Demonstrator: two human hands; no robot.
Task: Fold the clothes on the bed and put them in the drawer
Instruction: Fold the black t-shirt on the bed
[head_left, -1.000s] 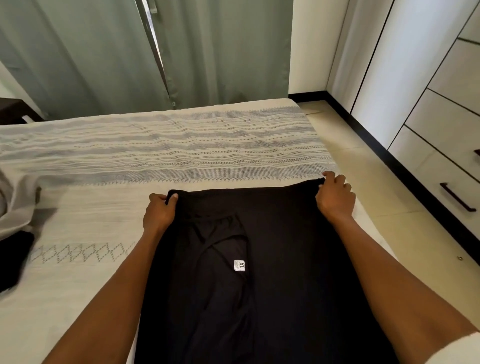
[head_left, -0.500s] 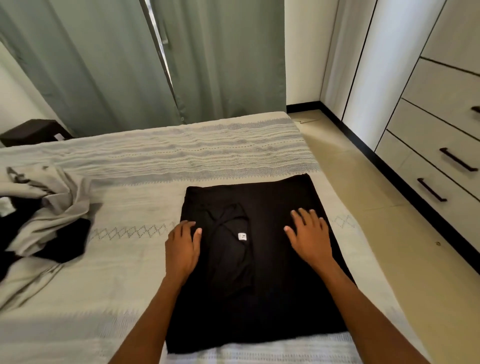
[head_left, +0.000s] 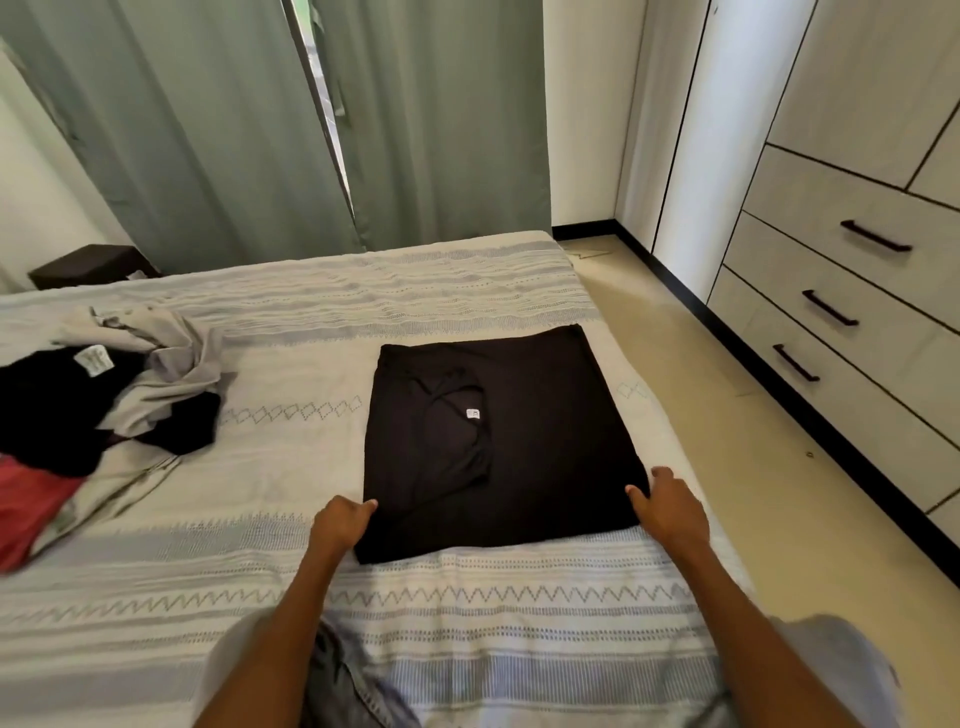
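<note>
Unfolded pile (head_left: 98, 400) sits at far left of the bed (head_left: 467, 291): grey, black and red garments heaped together, a white label showing on the black one; untouched, well apart from the work area. Centre of bed: black garment (head_left: 545, 431) lies flat as a folded rectangle, collar and small white size tag facing up. Change over the last second: both hands were at the garment's far edge, then flat on its middle half a second ago, and have now drawn back to its near corners. Left hand (head_left: 340, 525) is at the near-left corner, fingers curled with the thumb tip on the cloth edge; it looks like a pinch, though whether cloth is actually caught between fingers and thumb cannot be told. Right hand (head_left: 670, 506) is at the near-right corner, thumb and fingers loosely spread against the edge, apparently closing round it. Judgement: smoothing done; the hands look set to lift the near edge for another fold away from the body. Right of the bed: drawers (head_left: 831, 306) all closed, so one must be opened before stowing. Task is early, with the pile still to fold.
</note>
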